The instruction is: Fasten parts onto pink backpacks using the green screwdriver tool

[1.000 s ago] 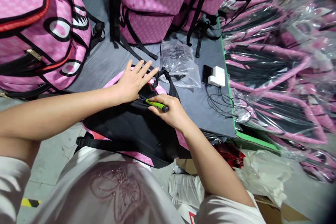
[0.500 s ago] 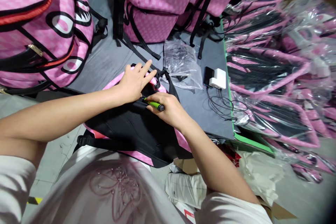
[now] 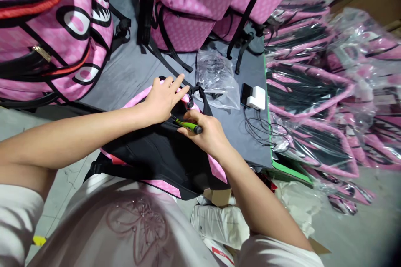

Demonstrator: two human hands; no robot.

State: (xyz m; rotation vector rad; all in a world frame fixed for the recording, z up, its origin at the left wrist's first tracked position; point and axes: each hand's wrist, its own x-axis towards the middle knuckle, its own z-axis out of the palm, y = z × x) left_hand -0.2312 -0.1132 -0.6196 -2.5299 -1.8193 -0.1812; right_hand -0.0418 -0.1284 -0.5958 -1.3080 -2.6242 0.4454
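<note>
A black and pink backpack (image 3: pixel 156 158) lies against my front at the table edge, its black panel facing up. My left hand (image 3: pixel 161 100) rests on its upper part, palm down with fingers stretched out; the thumb side is partly hidden. Close beside it, my right hand (image 3: pixel 205 131) is closed around a slim green tool (image 3: pixel 189 126) with a black end. The tool's thin tip points left toward a spot beneath my left hand, and I cannot make out exactly what it touches. Black straps (image 3: pixel 202 96) bunch at the top of the backpack.
Pink backpacks stand at the left (image 3: pixel 75 25) and back (image 3: pixel 184 29) of the grey table (image 3: pixel 225 129). A clear plastic bag (image 3: pixel 216 77), a white charger (image 3: pixel 257 98), a dark phone (image 3: pixel 246 94) and coiled cable (image 3: pixel 257 127) lie to the right. Plastic-wrapped backpacks (image 3: pixel 310 87) pile up beyond the table.
The view has shifted slightly. My right hand and the green tool have moved a little to the right; my left hand stays nearly in place on the backpack.
</note>
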